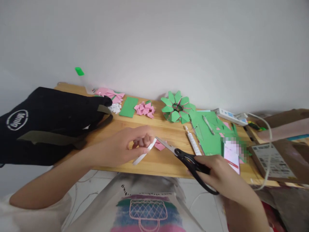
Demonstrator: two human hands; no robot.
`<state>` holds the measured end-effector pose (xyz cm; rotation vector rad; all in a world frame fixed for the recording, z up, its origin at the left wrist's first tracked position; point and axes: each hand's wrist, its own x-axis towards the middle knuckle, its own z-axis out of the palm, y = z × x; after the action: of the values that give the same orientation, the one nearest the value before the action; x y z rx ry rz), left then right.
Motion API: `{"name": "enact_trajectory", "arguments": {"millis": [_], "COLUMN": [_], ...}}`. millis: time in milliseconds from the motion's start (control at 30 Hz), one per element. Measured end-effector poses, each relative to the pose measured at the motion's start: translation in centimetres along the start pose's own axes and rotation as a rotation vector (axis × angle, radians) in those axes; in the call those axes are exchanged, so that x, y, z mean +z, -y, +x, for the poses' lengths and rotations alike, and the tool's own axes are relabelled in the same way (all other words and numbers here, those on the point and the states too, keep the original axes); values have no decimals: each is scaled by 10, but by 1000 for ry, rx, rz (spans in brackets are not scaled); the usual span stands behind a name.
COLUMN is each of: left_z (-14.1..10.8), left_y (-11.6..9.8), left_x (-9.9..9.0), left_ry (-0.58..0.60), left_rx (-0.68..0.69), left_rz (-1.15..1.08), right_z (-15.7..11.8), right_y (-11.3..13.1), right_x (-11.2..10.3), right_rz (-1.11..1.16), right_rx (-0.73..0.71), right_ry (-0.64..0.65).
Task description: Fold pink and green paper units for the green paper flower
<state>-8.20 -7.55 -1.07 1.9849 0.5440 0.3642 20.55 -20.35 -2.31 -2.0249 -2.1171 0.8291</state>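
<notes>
A: Two bare hands work above one wooden table. What is in them?

B: The left hand pinches one white strip between thumb and fingers, over the table's near side. The right hand grips one pair of black-handled scissors, its fingers wrapped about the handles.

A: Do the blades touch the strip?

B: They point left, their tips right at its upper end; contact cannot be told from this angle. One pink paper piece lies on the wood just behind the tips.

A: And the count beyond the hands?

B: One green paper ring of pointed petals, too overlapped to number, sits toward the wall. To its left lie one heap of small pink folds, one green rectangle and one pile of white bits, the heaps' pieces too crowded to tally.

A: On the right?

B: One white tube lies near the scissors, beside one large green sheet. One lit phone is just beyond the right hand, and one white power strip lies behind the sheet.

A: At the edges?

B: One black bag fills the left end; one cardboard box stands at the right.
</notes>
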Motion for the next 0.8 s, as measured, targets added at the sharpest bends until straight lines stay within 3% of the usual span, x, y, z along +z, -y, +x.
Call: {"name": "enact_trajectory", "arguments": {"millis": [100,200,267,400,500,567,667,800], "left_z": [-8,-14,-14,-10,-8,-9,-8,7], "left_y": [15,46,72,116,125,120,101,78], "left_x": [1,-1,-3,-9,-12,-10,2,35], "left_ry": [-25,-158,-272,-280,-278,-330,-434,-391], "left_rx": [2,-112,-142,-162,-188,-196,-213,-193], "left_rz": [110,475,704,751,729,640,299,-543], "right_z": [8,18,29,56,71,74,72,65], "right_y": [-11,-40,-63,-102,-120,-125,-115,-61], "right_x": [5,5,4,3,5,6,13,37], "right_rz": [-92,-185,-228,-250,-229,-205,-156,30], "right_rx": [189,581,733,878,873,835,760,575], "right_ry": [-107,-363,-446,-513,-529,-541,-599,-630]}}
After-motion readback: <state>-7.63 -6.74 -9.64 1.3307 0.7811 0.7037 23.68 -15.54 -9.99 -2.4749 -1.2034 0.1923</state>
